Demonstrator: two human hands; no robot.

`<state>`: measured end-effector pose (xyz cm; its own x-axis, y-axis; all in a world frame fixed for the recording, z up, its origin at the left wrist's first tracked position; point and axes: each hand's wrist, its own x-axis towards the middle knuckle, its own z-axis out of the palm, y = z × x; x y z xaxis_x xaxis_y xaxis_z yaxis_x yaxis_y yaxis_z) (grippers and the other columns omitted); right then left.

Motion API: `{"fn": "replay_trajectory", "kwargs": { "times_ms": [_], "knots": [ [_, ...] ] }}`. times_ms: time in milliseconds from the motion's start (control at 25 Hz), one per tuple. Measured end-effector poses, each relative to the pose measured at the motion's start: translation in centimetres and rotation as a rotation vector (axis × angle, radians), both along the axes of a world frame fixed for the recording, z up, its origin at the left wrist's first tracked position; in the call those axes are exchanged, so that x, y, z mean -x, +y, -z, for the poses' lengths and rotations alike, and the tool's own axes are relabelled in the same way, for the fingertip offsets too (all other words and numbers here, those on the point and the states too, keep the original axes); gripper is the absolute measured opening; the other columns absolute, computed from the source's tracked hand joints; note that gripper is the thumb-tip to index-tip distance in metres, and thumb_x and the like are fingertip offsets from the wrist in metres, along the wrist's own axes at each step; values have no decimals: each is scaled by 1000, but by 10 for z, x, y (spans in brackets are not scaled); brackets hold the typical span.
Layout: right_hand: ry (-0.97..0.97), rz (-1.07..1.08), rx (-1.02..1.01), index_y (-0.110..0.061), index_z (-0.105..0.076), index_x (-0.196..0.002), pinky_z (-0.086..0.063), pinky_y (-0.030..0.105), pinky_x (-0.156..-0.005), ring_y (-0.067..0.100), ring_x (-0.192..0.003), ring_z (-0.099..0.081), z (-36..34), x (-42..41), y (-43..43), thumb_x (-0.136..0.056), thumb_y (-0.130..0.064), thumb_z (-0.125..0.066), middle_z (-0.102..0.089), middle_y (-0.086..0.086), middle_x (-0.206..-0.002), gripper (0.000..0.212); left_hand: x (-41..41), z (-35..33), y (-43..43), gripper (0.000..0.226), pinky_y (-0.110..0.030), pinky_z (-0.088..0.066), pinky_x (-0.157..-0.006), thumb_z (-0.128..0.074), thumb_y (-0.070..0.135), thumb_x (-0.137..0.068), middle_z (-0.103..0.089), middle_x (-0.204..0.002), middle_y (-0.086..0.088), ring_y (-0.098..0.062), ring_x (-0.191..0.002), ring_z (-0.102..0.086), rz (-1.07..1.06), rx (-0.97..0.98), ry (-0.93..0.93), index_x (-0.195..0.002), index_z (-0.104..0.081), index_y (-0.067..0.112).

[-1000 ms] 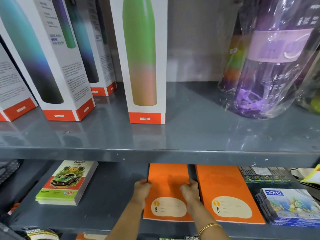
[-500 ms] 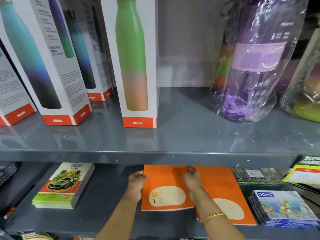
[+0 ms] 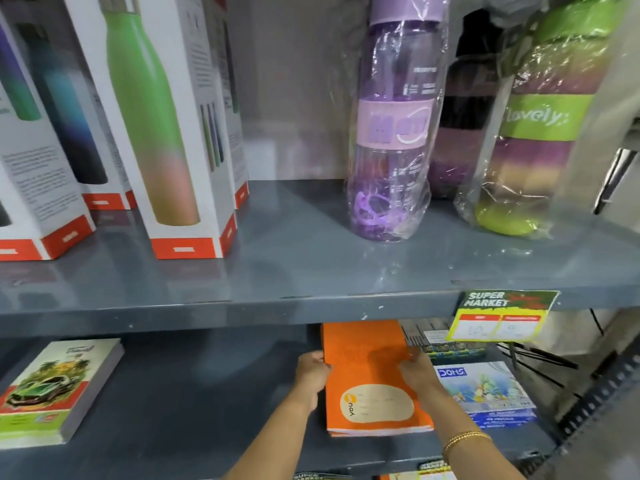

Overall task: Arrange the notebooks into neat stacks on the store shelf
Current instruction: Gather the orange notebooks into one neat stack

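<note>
Since a second ago, both orange piles have merged into one stack (image 3: 375, 389) on the lower shelf (image 3: 207, 403). Left hand (image 3: 311, 370) presses its left edge, right hand (image 3: 415, 370) its right, fingers curled. Light, floppy covers; grip long edges. Stack's rear is hidden by the upper shelf (image 3: 311, 271).

Head view, close, facing shelves (image 3: 311, 306)

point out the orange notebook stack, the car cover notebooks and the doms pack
orange notebook stack (image 3: 367, 372): head view, top cover
car cover notebooks (image 3: 52, 389): head view, car picture
DOMS pack (image 3: 485, 393): head view, front face
</note>
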<state>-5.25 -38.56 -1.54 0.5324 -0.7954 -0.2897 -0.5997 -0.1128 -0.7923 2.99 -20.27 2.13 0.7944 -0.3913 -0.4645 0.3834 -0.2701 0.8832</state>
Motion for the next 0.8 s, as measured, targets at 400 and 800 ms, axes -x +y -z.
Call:
{"fn": "replay_trajectory", "kwargs": {
  "times_ms": [400, 800],
  "knots": [
    [84, -99, 67, -3, -53, -121, -44, 42, -101, 38, -113, -55, -26, 21, 17, -89, -4, -40, -59, 19, -124, 34, 14, 25, -13, 25, -39, -58, -74, -50, 2, -85, -70, -101, -12, -28, -89, -70, 49, -196, -125, -95, -68, 14],
    [116, -36, -105, -1, -51, -124, -42, 42, -99, 37, -112, -54, -25, 12, 8, -92, -8, -37, -58, 21, -123, 35, 13, 20, -16, 24, -37, -55, -75, -48, 16, -95, -67, -110, -9, -24, -93, -67, 55, -66, 57, -117, -54, 20]
  ]
}}
